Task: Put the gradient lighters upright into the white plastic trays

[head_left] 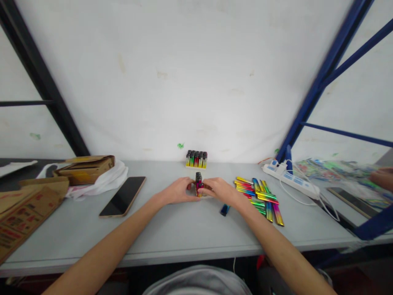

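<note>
My left hand [176, 191] and my right hand [219, 189] meet at the middle of the grey table [172, 229]. Both close their fingers round a small upright lighter [199, 182] with a dark top and a red-pink body. A blue lighter [224, 210] lies on the table just below my right wrist. To the right of my right hand lies a pile of shiny rainbow-coloured lighter sleeves [260, 198]. Behind my hands, by the wall, stands a small tray of upright lighters [196, 159].
A black phone [123, 196] lies left of my hands. Cardboard boxes [27, 205] and a white plastic bag [104, 180] fill the left end. A white power strip [290, 179] with cables lies at right, by a blue rack post [319, 82]. Another person's hand [382, 178] shows at far right.
</note>
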A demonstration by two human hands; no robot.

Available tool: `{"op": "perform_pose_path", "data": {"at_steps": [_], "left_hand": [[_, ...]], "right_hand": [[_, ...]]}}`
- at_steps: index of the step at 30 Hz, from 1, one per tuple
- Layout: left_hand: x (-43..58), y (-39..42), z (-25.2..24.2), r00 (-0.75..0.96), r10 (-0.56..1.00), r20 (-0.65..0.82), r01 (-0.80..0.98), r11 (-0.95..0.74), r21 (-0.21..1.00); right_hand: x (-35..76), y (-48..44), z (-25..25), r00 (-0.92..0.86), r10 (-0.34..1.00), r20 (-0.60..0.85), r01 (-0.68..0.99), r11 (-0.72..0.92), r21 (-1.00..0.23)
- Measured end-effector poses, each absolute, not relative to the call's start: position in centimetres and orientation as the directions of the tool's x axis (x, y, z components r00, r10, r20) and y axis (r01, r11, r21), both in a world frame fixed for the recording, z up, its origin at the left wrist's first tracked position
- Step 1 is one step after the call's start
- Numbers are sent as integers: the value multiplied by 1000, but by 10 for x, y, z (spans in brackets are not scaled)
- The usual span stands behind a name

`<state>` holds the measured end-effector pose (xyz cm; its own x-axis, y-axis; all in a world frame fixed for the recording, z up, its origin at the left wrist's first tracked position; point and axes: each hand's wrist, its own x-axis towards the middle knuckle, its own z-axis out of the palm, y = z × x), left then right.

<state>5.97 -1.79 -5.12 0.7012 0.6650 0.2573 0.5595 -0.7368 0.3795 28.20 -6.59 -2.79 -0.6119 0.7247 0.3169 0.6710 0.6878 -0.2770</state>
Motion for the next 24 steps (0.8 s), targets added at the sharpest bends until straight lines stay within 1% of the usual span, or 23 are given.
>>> {"op": "perform_pose_path", "data": {"at_steps": [2, 3, 6, 8, 10, 11, 14, 16, 19, 21, 22, 24], "left_hand": [[60, -19, -50, 699, 668, 254, 561, -733, 383], [60, -19, -50, 697, 672, 250, 566, -730, 383], [60, -19, -50, 693, 677, 247, 574, -726, 380], [60, -18, -50, 690, 678, 252, 576, -726, 376], [60, -18, -49, 690, 679, 249, 580, -725, 371], [60, -18, -48, 690, 681, 244, 584, -724, 368], [59, -19, -45, 689, 688, 227, 598, -717, 357], [58, -20, -42, 691, 690, 216, 603, -714, 355], [57, -21, -39, 695, 691, 199, 604, -711, 359], [56, -22, -38, 698, 690, 192, 604, -711, 360], [56, -22, -38, 700, 688, 190, 603, -713, 358], [56, -21, -39, 703, 685, 192, 603, -717, 349]], "right_hand": [[281, -66, -28, -594, 734, 329, 714, 670, -206], [281, -67, -28, -591, 738, 325, 718, 665, -206], [288, -65, -25, -580, 755, 307, 700, 654, -286], [302, -60, -23, -501, 794, 344, 743, 599, -300], [322, -51, -22, -364, 839, 404, 827, 491, -274], [335, -46, -22, -310, 860, 406, 858, 437, -272], [376, -35, -22, -198, 913, 356, 938, 282, -203], [400, -32, -23, -114, 938, 327, 967, 180, -180], [422, -34, -25, -25, 986, 167, 981, 57, -187], [427, -35, -27, 2, 998, 57, 981, 9, -194], [427, -34, -28, 9, 999, 32, 981, -2, -195], [427, -32, -32, 19, 999, 40, 981, -11, -192]]}}
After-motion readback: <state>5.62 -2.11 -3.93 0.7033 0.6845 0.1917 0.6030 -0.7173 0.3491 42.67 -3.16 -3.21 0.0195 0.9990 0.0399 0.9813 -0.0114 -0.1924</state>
